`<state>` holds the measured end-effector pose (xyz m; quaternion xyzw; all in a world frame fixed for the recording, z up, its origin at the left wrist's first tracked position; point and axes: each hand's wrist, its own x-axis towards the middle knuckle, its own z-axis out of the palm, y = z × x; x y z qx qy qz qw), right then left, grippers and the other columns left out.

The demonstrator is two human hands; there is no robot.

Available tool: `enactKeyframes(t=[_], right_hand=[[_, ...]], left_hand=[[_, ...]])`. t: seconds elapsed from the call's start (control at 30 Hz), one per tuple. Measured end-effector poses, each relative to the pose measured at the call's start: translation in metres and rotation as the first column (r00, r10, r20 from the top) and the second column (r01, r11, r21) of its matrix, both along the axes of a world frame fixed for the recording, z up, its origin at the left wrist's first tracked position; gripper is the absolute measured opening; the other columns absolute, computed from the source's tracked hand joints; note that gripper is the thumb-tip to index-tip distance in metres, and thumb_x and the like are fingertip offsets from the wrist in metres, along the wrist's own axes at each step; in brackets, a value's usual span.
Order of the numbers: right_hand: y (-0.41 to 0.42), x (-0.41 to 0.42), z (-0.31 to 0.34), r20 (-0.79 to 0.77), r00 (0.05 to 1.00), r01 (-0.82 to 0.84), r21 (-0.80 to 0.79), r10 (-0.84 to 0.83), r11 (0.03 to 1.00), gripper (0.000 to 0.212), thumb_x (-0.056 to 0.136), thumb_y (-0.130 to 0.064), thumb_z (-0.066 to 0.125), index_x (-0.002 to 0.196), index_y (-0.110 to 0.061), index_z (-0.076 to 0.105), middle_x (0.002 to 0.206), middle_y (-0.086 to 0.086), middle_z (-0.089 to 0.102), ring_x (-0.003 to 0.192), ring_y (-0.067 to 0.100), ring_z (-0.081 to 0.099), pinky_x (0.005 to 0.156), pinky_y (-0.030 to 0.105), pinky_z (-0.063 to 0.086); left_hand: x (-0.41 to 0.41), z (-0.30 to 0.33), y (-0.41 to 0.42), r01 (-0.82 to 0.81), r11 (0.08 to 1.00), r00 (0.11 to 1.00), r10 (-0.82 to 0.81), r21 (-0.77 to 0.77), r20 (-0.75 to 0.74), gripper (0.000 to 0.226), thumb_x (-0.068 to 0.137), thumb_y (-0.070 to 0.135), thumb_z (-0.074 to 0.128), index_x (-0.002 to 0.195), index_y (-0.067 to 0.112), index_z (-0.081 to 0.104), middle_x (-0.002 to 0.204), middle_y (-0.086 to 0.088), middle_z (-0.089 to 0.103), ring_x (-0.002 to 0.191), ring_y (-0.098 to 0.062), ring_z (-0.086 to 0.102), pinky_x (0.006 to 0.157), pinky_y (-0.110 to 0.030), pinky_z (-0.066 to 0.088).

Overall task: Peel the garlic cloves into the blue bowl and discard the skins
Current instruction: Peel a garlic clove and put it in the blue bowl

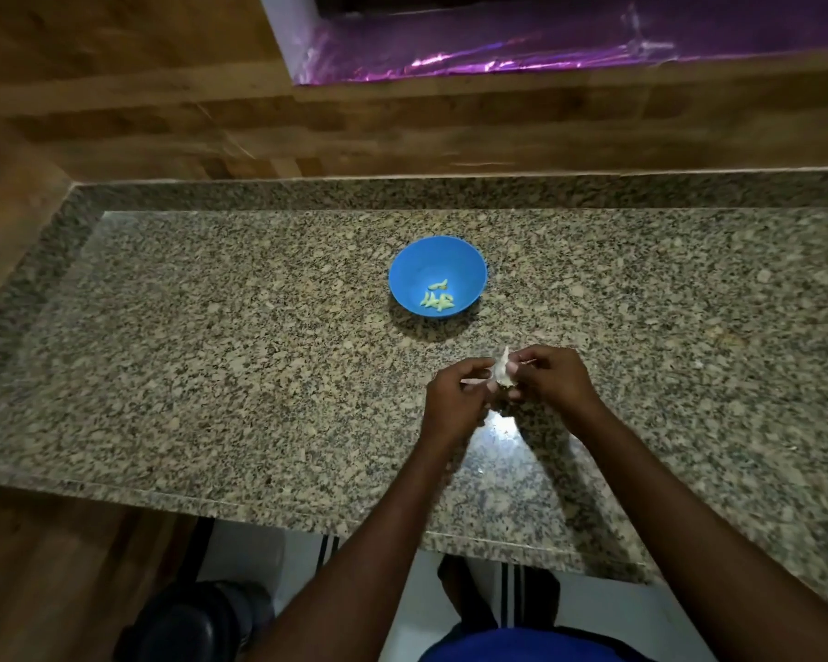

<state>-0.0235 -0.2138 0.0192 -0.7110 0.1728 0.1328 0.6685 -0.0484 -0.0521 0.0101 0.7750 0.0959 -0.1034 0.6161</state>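
Fingers of both the left hand (pixel 455 398) and right hand (pixel 553 375) pinch a white papery garlic piece (pixel 503 370) above the speckled granite counter (pixel 211 375), near the round blue plastic bowl (pixel 438 260) holding peeled pale cloves (pixel 437 298).

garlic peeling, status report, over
Left hand and right hand both pinching the garlic clove. Peeled cloves in blue bowl. Nothing between hands and bowl.

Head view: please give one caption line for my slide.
Both hands, left hand and right hand, pinch a garlic piece near the blue bowl.
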Motion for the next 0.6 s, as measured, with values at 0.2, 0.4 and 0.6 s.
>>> enactKeyframes(t=[0.2,0.4,0.6], right_hand=[[-0.017,-0.014,0.016,-0.043,0.998,0.043,0.111,-0.038,0.993,0.012,0.091,0.0,0.067,0.098,0.005,0.074,0.085,0.02,0.075,0.07,0.028,0.073,0.063,0.033,0.063],[-0.028,-0.012,0.036,-0.118,0.993,0.033,0.144,-0.016,0.989,0.01,0.08,0.01,0.068,0.085,0.004,0.074,0.079,0.02,0.074,0.066,0.027,0.072,0.057,0.029,0.06],[-0.032,-0.005,0.041,-0.167,0.985,0.066,0.173,-0.037,0.983,0.015,0.072,0.014,0.069,0.086,0.012,0.072,0.077,0.024,0.071,0.061,0.028,0.07,0.054,0.029,0.057]], left_hand=[[0.0,0.012,-0.019,0.003,0.988,1.0,-0.002,-0.154,0.004,0.025,0.084,0.004,0.077,0.109,0.009,0.076,0.088,-0.007,0.076,0.073,-0.01,0.07,0.065,-0.028,0.058],[0.004,0.021,-0.029,0.066,0.989,0.995,-0.055,-0.132,0.083,0.029,0.078,0.002,0.081,0.106,0.005,0.076,0.097,-0.008,0.078,0.089,-0.021,0.075,0.079,-0.035,0.061],[0.005,0.023,-0.033,0.079,0.988,0.994,-0.067,-0.131,0.087,0.029,0.076,0.002,0.081,0.105,0.007,0.078,0.094,-0.008,0.078,0.089,-0.028,0.075,0.076,-0.048,0.062]])
